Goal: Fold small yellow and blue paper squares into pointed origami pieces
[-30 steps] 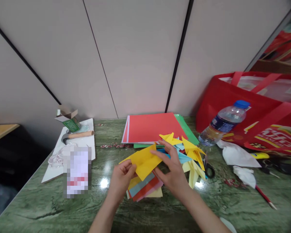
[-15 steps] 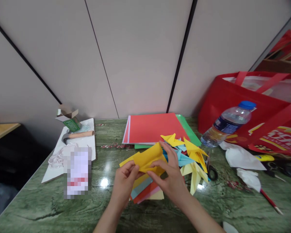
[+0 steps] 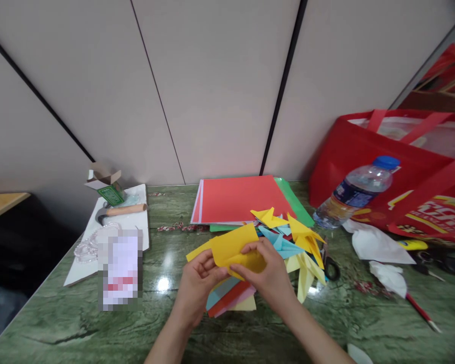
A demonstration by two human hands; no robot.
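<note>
A sheet of yellow paper (image 3: 233,242), bent over into a loose curve, is held up between both hands. My left hand (image 3: 197,283) pinches its lower left part with thumb and fingers. On the right side, the thumb and forefinger of my right hand (image 3: 269,270) grip the paper's near edge. Below the hands lies a stack of coloured paper (image 3: 231,297) in blue, orange, pink and cream, partly hidden. Several folded paper shapes, among them a yellow one (image 3: 303,235) and a blue one (image 3: 282,243), are piled just beyond my right hand.
Red sheets (image 3: 242,199) lie over a green one by the wall. A plastic bottle (image 3: 354,192) leans against a red bag (image 3: 420,167) at right. Scissors (image 3: 331,269) and white tissues are nearby. At left, a white board (image 3: 142,230) carries a sickle (image 3: 125,210) and small box.
My right hand has drawn its fingers in closer and now grips the near edge of the yellow paper. The paper's upper part has curled over more smoothly.
</note>
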